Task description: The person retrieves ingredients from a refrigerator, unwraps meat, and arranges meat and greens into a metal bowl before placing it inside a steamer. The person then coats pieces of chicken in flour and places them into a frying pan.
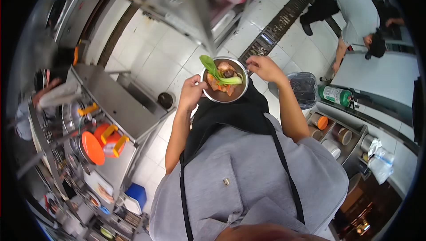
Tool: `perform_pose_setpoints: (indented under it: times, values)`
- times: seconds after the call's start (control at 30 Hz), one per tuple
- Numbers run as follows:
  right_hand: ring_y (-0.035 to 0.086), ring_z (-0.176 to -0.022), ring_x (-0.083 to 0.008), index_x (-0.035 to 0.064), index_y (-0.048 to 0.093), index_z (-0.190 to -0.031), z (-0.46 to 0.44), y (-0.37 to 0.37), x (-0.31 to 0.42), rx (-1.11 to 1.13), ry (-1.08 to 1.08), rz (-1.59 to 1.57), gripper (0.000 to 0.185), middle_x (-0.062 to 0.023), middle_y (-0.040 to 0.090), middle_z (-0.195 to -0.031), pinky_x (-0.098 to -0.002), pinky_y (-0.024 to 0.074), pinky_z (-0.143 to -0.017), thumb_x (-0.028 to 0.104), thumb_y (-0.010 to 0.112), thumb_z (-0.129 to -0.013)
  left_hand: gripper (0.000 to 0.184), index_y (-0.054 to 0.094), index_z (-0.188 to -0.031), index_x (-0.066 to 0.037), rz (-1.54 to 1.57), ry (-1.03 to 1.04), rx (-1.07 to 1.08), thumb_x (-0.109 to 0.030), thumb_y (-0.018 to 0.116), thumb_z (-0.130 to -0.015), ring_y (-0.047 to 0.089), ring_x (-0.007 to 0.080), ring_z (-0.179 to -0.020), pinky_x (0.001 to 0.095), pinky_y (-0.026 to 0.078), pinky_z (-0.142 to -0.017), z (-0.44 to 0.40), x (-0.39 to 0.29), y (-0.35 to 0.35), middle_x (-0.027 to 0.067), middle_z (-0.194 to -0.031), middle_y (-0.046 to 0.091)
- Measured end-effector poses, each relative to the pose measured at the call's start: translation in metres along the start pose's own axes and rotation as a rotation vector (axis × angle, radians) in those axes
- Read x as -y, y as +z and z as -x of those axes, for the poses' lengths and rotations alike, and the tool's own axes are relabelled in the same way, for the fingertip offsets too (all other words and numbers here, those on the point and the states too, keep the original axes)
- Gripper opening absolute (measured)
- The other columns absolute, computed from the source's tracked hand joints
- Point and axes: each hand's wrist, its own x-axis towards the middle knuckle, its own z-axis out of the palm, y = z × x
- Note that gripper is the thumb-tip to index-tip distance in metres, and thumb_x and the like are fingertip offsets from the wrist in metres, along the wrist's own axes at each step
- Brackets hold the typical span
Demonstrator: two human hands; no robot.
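A round metal bowl [245, 91] is held in front of my black apron, above the tiled floor. Inside it lie a green bok choy [213, 69], pieces of orange-brown meat [213, 81] and a dark mushroom cap [229, 73]. One leaf sticks up past the rim. My left hand [191, 92] grips the bowl's left side, thumb at the rim and fingers curled beneath. On the opposite side, the fingertips of my right hand [265, 68] are bent against the upper right rim.
Steel counters [117, 96] with orange-lidded pots [92, 148] stand at left. A floor drain grate [275, 25] runs ahead. To the right are a lined bin [302, 88], a green cylinder [335, 95], shelved containers [341, 134] and, farther up, a bending co-worker [357, 5].
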Motion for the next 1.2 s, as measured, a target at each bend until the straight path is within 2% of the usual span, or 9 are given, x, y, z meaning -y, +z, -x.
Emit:
perform_pose_setpoints:
  times: [0.1,0.27,0.37,0.47,0.63,0.77,0.93,1.07,1.2]
  values:
    - [0.067,-0.078,-0.0335,0.0021,0.065,-0.098,0.031,-0.042,-0.057,-0.15,-0.027,0.004,0.023,-0.0179,0.068,-0.079,-0.0408,0.0512,-0.071,0.02,0.063,-0.083,0.021,0.046,-0.066,-0.01,-0.07,-0.02,0.081,0.002,0.059,-0.078,0.054,0.009,-0.057,0.024,0.049,-0.051,-0.038,0.0,0.072,-0.0007,-0.066,0.052]
    - [0.066,-0.076,-0.0273,0.004,0.065,-0.099,0.054,-0.12,-0.1,-0.156,0.127,-0.189,0.021,-0.0151,0.068,-0.081,-0.0367,0.051,-0.071,0.021,0.064,-0.085,0.021,0.043,-0.066,-0.01,-0.097,0.006,0.102,0.001,0.058,-0.077,0.049,0.009,-0.055,0.0261,0.05,-0.051,-0.084,-0.03,0.16,0.0002,-0.065,0.049]
    - [0.061,-0.063,-0.0155,0.0013,0.062,-0.096,0.035,-0.153,-0.114,-0.107,0.242,-0.553,0.02,-0.0082,0.064,-0.071,-0.0313,0.0501,-0.055,0.02,0.063,-0.089,0.022,0.043,-0.066,-0.01,-0.083,0.012,0.078,0.001,0.059,-0.077,0.049,0.0087,-0.055,0.0265,0.052,-0.052,-0.11,-0.05,0.2,0.0003,-0.065,0.049]
    - [0.056,-0.057,-0.0109,-0.0006,0.056,-0.091,0.001,-0.19,-0.14,-0.154,0.142,-0.497,0.018,-0.0053,0.059,-0.069,-0.0279,0.0476,-0.046,0.016,0.063,-0.09,0.017,0.047,-0.07,-0.008,-0.043,0.029,0.107,0.001,0.059,-0.078,0.052,0.0086,-0.055,0.0255,0.053,-0.052,-0.148,-0.077,0.234,0.002,-0.068,0.054]
    - [0.054,-0.052,-0.0119,0.0004,0.049,-0.09,-0.064,-0.274,-0.188,-0.174,0.165,-0.585,0.014,-0.0046,0.054,-0.071,-0.028,0.0479,-0.042,0.006,0.062,-0.085,0.016,0.05,-0.073,-0.007,-0.118,0.155,0.135,0.001,0.061,-0.081,0.059,0.0115,-0.062,0.0274,0.055,-0.056,-0.232,-0.118,0.294,0.0033,-0.073,0.059]
    - [0.055,-0.05,-0.0121,0.0026,0.047,-0.084,-0.103,-0.356,-0.227,-0.131,0.254,-0.671,0.012,-0.0044,0.053,-0.071,-0.0271,0.047,-0.039,0.0,0.058,-0.079,0.018,0.049,-0.072,-0.008,-0.058,0.124,0.201,0.001,0.061,-0.082,0.059,0.0113,-0.064,0.0264,0.054,-0.057,-0.298,-0.172,0.359,0.0027,-0.074,0.058]
    - [0.053,-0.048,-0.0113,0.0021,0.048,-0.083,-0.146,-0.455,-0.261,-0.29,0.255,-0.748,0.01,-0.0031,0.051,-0.069,-0.0261,0.0469,-0.037,-0.003,0.056,-0.08,0.011,0.053,-0.085,-0.004,0.016,0.108,0.27,-0.009,0.063,-0.09,0.064,0.0129,-0.07,0.0269,0.056,-0.061,-0.371,-0.237,0.424,0.0058,-0.088,0.061]
    - [0.054,-0.048,-0.0124,0.0027,0.047,-0.084,-0.197,-0.518,-0.294,-0.497,0.218,-0.917,0.01,-0.0032,0.051,-0.068,-0.0258,0.0471,-0.036,-0.003,0.055,-0.081,0.023,0.054,-0.116,-0.002,0.005,0.188,0.214,-0.015,0.055,-0.097,0.067,0.0194,-0.083,0.0294,0.056,-0.07,-0.427,-0.281,0.458,0.0118,-0.106,0.065]
    - [0.054,-0.045,-0.0132,0.0027,0.047,-0.084,-0.265,-0.589,-0.326,-0.591,0.173,-0.957,0.011,-0.0047,0.053,-0.069,-0.0259,0.0472,-0.037,-0.001,0.056,-0.081,0.025,0.054,-0.117,-0.002,0.006,0.217,0.07,-0.015,0.059,-0.095,0.066,0.0173,-0.081,0.0266,0.053,-0.069,-0.485,-0.307,0.469,0.01,-0.107,0.064]
